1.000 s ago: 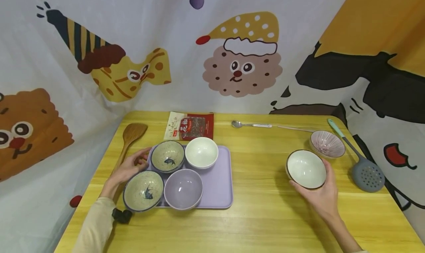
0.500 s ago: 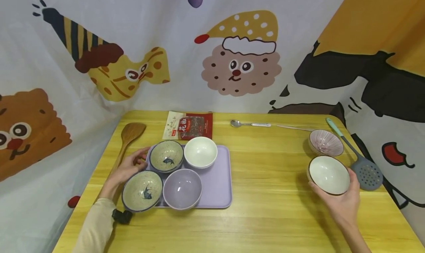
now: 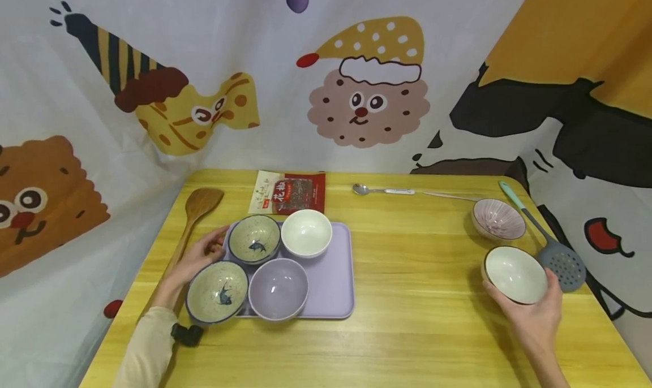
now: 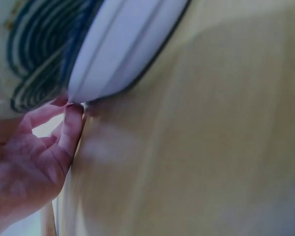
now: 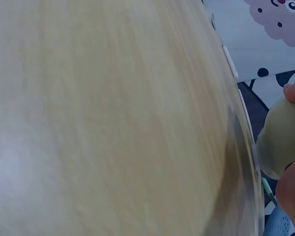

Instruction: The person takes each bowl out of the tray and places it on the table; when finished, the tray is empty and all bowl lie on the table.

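White bowl (image 3: 515,275) with the dark rim sits in the right hand (image 3: 535,317) near the right edge of the bench (image 3: 407,331), just in front of the ribbed pink bowl (image 3: 498,219) and beside the grey slotted skimmer (image 3: 559,261); the fingers cup its near side and underside and the thumb comes up its right wall, which seems a hold meant to steady it from below; whether its foot already touches the wood I cannot tell; in the right wrist view only a pale curved flank of it (image 5: 280,140) shows at the picture's edge. Inside it is plain glossy cream, empty, round and fairly deep, with a thin brown line at the lip. Left hand (image 3: 196,258) lies against the left edge of the lilac tray (image 3: 333,280), fingertips (image 4: 71,118) lightly curled at its rounded corner and pressing there, probably to keep the tray from sliding; they grip nothing that I can make out. On the tray stand four bowls close together: two speckled fish bowls (image 3: 253,240), a white one (image 3: 306,233) and a lilac one (image 3: 278,289). Behind them lie a wooden spatula (image 3: 196,212), a red spice packet (image 3: 287,193) and a metal spoon (image 3: 382,190).
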Action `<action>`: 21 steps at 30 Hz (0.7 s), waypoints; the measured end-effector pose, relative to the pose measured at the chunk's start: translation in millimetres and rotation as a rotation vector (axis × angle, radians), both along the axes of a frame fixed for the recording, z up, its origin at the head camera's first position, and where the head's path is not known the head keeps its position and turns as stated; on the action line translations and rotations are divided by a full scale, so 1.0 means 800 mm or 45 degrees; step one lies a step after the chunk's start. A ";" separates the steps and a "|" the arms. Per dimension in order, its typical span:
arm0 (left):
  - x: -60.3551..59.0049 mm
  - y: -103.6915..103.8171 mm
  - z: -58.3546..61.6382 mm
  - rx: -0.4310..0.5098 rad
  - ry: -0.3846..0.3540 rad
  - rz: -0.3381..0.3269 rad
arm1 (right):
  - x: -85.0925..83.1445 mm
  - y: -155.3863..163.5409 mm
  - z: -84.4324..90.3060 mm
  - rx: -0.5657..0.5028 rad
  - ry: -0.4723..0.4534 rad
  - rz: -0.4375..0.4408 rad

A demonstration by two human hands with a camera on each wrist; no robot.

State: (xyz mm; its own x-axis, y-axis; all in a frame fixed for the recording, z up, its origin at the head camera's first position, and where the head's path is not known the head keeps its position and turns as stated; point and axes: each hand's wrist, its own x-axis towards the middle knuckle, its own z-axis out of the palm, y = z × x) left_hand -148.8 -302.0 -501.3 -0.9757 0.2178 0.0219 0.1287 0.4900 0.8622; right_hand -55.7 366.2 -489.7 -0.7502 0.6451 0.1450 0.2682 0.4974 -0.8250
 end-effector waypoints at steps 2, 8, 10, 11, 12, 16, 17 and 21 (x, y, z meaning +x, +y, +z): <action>-0.001 -0.001 -0.002 -0.004 0.004 -0.011 | 0.000 0.003 0.001 0.003 -0.011 -0.007; -0.002 -0.003 -0.002 0.002 -0.015 -0.031 | -0.003 0.012 0.002 0.012 -0.051 -0.030; -0.003 -0.006 -0.004 0.001 -0.033 -0.038 | -0.004 0.016 0.002 0.016 -0.074 -0.038; -0.004 -0.006 -0.003 0.003 -0.041 -0.041 | -0.005 0.018 0.002 0.018 -0.086 -0.041; -0.004 -0.007 -0.003 -0.001 -0.047 -0.043 | -0.006 0.020 0.002 0.018 -0.098 -0.041; -0.005 -0.007 0.000 -0.004 -0.069 -0.052 | -0.009 0.026 0.001 0.024 -0.128 -0.046; -0.005 -0.006 0.000 -0.009 -0.067 -0.050 | -0.010 0.027 0.000 0.022 -0.134 -0.049; -0.006 -0.006 0.001 -0.012 -0.071 -0.046 | -0.013 0.030 -0.001 0.015 -0.150 -0.062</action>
State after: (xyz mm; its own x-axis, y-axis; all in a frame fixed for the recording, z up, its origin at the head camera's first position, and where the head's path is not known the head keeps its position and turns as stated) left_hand -153.4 -307.2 -500.8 -0.9669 0.2529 -0.0346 0.0982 0.4938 0.8640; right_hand -65.8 390.5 -490.5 -0.7305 0.6798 0.0655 0.3867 0.4908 -0.7808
